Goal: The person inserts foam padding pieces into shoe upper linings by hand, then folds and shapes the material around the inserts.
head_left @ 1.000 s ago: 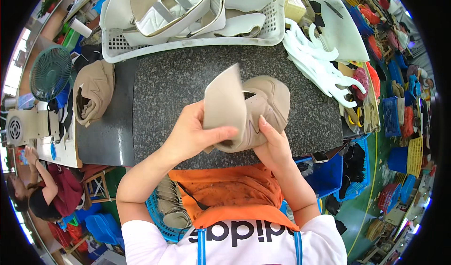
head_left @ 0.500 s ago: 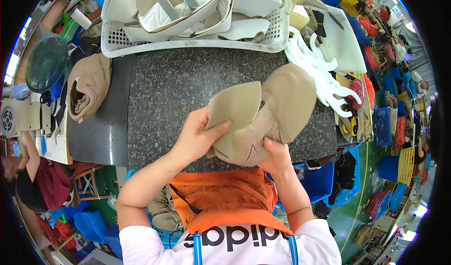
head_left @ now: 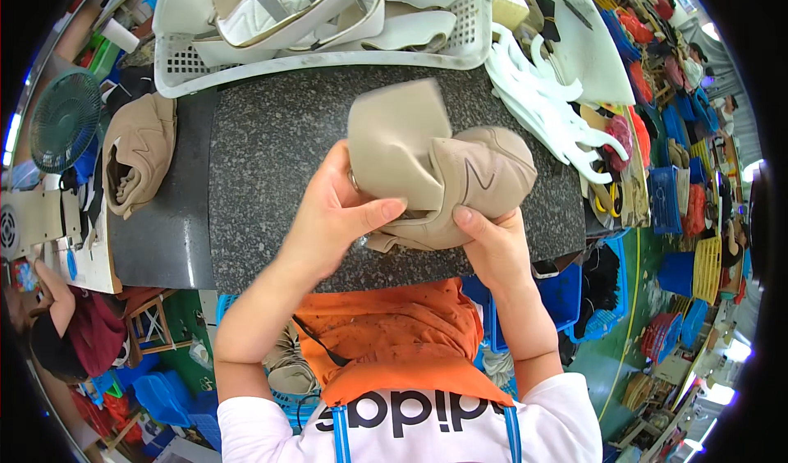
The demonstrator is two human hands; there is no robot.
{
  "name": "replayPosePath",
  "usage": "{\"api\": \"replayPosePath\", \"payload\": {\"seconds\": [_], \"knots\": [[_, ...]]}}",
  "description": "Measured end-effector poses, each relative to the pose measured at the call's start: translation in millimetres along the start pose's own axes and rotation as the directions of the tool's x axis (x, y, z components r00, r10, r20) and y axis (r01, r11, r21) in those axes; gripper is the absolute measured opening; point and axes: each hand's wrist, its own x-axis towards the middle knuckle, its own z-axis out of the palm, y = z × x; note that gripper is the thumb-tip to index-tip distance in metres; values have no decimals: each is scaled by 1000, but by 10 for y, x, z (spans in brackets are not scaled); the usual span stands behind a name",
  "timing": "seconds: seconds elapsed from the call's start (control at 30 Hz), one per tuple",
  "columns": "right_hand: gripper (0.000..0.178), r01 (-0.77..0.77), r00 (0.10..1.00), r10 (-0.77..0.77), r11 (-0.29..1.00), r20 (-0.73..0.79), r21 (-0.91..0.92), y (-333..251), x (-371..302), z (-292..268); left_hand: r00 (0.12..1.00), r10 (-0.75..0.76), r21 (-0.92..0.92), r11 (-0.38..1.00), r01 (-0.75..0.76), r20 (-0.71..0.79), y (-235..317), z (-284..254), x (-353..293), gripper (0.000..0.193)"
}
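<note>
Above the dark speckled worktop (head_left: 287, 159) I hold a beige shoe upper (head_left: 497, 167) with a dark zigzag line on its side. The fingers of my left hand (head_left: 335, 217) are closed on a broad, smooth beige flap (head_left: 394, 139) of it, thumb at the front. My right hand (head_left: 497, 245) grips the lower edge of the stitched side, its thumb pressed on the surface. The fingers behind the upper are partly hidden. A similar beige upper (head_left: 139, 151) stands on the left part of the worktop.
A white plastic basket (head_left: 320, 59) of white padded pieces sits at the worktop's far edge. White curved strips (head_left: 542, 106) lie at the right. A green fan (head_left: 66, 126) and another person (head_left: 82, 323) are at the left. Blue crates (head_left: 558, 295) stand below the right edge.
Both hands have moved up a little. The shoe upper has turned, its rounded end swinging lower and its zigzag side now facing me more fully. The flap points higher and looks more bent.
</note>
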Motion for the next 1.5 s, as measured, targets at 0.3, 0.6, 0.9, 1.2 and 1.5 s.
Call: {"api": "replayPosePath", "payload": {"seconds": [0.3, 0.6, 0.9, 1.2, 1.5], "knots": [[47, -128, 992, 128, 991, 14, 28, 47, -56, 47, 999, -48, 751, 660, 28, 5, -46, -55, 22, 14], [45, 99, 989, -107, 992, -104, -76, 83, -49, 6, 779, 545, 770, 336, -542, 311, -44, -4, -209, 34], [41, 77, 985, -42, 975, 167, -210, 22, -129, -50, 880, -229, 767, 608, -204, 415, 134, -71, -57, 15], [47, 156, 978, -113, 955, 175, -254, -14, -138, -28, 952, -94, 823, 533, -198, 290, 255, 37, -204, 15], [58, 61, 984, -61, 998, 167, 9, 14, -138, 47, 944, 204, 833, 448, -325, 259, 182, 103, -209, 18]]}}
